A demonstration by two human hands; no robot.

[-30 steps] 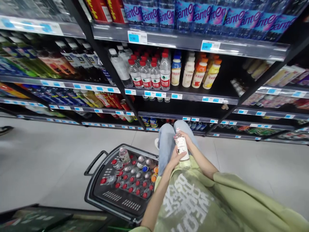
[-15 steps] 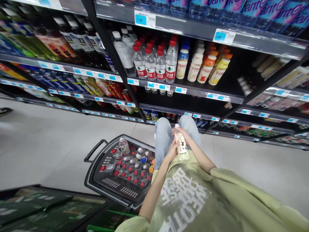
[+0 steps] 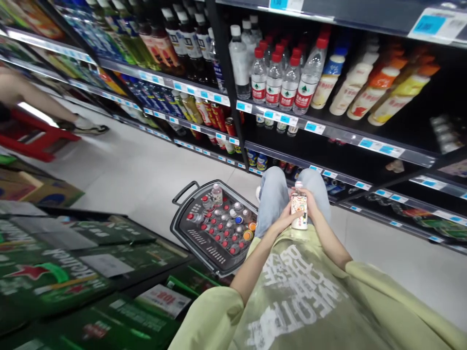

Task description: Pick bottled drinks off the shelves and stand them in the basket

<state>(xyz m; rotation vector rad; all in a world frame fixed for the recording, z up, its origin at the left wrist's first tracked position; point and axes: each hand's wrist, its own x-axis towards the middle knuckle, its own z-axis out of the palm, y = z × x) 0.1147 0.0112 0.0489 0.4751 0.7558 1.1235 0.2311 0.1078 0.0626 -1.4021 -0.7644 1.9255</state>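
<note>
A small clear bottle point(image 3: 299, 209) with a colourful printed label and a pale cap stands nearly upright in my lap, close to my knees. My left hand point(image 3: 287, 215) is closed around its left side, a finger across the label. From the other side my right hand point(image 3: 311, 203) wraps the bottle near its upper part. On the floor to my left sits a black basket point(image 3: 175, 226) holding several bottles with red, white, blue and orange caps; a few of them lie on their sides.
Ahead, a shelf point(image 3: 337, 129) carries red-capped water bottles point(image 3: 290, 85) and milk drink bottles point(image 3: 359, 90), with price tags along its edge. Stacked green cartons point(image 3: 146, 316) rise at lower left. Farther left, another person's leg point(image 3: 40, 99) shows beside a red stool point(image 3: 40, 136).
My view has turned left, bringing another person's leg, the red stool and more green cartons into sight. Both hands keep the bottle in my lap.
</note>
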